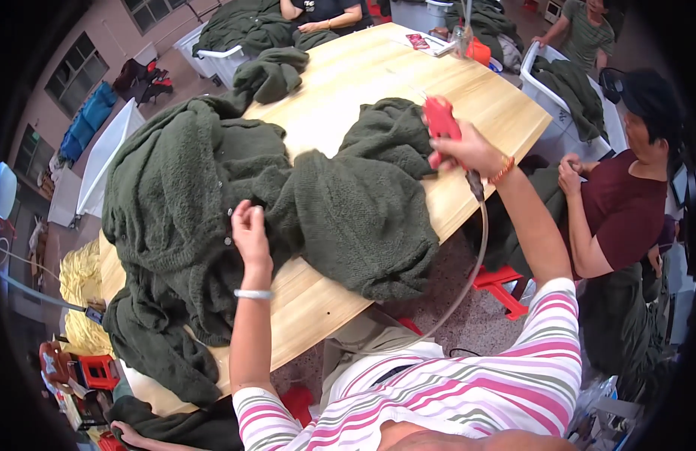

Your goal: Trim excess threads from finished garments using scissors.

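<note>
Dark green knitted cardigans [186,173] lie heaped on the left part of the wooden table, with small buttons along one edge. My left hand [250,233] is over that edge, its fingers curled together; whether cloth is between them cannot be made out. Another bunched part of dark green knitwear [363,218] lies in front of me, reaching over the near table edge. Above its right end, my right hand [468,150] grips a red handheld tool [442,124] with a thin pointed tip. From the tool's lower end a clear hose [475,248] runs down toward my waist.
The wooden table [325,301] spans the middle. White bins [226,66] of green garments stand behind it, another bin [562,113] at right. A person in a maroon shirt [622,203] is close on my right. A red stool [502,289] stands below the table.
</note>
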The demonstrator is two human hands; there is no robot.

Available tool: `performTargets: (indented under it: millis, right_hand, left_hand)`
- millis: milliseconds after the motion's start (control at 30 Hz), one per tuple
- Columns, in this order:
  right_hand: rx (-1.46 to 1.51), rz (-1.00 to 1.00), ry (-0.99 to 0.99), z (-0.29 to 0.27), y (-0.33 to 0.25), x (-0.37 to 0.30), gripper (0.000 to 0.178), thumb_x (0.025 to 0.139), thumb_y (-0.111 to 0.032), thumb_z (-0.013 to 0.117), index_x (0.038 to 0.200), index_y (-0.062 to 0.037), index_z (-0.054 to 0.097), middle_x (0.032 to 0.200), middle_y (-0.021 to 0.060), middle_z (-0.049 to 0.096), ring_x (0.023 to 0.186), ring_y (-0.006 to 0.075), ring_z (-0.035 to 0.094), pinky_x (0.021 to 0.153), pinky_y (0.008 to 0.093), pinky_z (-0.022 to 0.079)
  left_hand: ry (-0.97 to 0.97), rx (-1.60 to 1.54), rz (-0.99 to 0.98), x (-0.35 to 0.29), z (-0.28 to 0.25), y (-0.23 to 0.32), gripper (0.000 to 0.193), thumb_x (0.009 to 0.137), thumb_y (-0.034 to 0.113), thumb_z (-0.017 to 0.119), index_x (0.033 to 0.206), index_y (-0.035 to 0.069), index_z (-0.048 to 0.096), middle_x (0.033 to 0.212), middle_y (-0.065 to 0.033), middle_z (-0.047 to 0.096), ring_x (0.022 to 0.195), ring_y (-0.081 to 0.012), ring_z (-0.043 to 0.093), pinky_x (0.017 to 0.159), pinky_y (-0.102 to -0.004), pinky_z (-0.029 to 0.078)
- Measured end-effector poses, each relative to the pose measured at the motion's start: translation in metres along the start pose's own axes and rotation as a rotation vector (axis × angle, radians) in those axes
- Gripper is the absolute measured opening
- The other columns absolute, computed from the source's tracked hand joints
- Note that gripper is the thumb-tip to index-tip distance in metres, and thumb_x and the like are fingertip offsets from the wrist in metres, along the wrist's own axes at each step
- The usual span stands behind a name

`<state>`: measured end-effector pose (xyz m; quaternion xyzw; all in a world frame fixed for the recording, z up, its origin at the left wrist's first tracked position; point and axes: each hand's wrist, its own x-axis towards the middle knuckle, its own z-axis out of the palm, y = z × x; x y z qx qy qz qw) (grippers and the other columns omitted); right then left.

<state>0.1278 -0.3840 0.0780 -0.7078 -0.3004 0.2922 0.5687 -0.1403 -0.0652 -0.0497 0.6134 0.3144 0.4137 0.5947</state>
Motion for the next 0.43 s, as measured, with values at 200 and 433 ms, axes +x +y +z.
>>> performTargets:
  millis: [200, 433]
  right_hand:
    - [0.073, 0.216, -0.074, 0.028, 0.082, -0.013, 0.028, 0.087, -0.006, 0.059, 0.112, 0.0009, 0.047, 0.081, 0.0068, 0.057, 0.067, 0.0149, 0.064, 0.05, 0.0256, 0.053]
    - [-0.044, 0.163, -0.168, 0.048, 0.074, -0.025, 0.054, 0.087, -0.006, 0.058, 0.136, -0.0013, 0.034, 0.084, 0.0085, 0.058, 0.065, 0.0127, 0.062, 0.049, 0.0246, 0.054]
  left_hand:
    - [-0.174, 0.605, 0.312, -0.02, 0.024, 0.016, 0.064, 0.079, 0.025, 0.073, 0.131, 0.003, 0.044, 0.115, -0.0095, 0.056, 0.103, -0.0227, 0.051, 0.092, -0.0334, 0.042]
    - [-0.341, 1.153, 0.207, -0.024, 0.031, 0.02, 0.075, 0.07, 0.031, 0.077, 0.134, 0.013, 0.042, 0.132, -0.0199, 0.045, 0.119, -0.0391, 0.042, 0.099, -0.0492, 0.036]
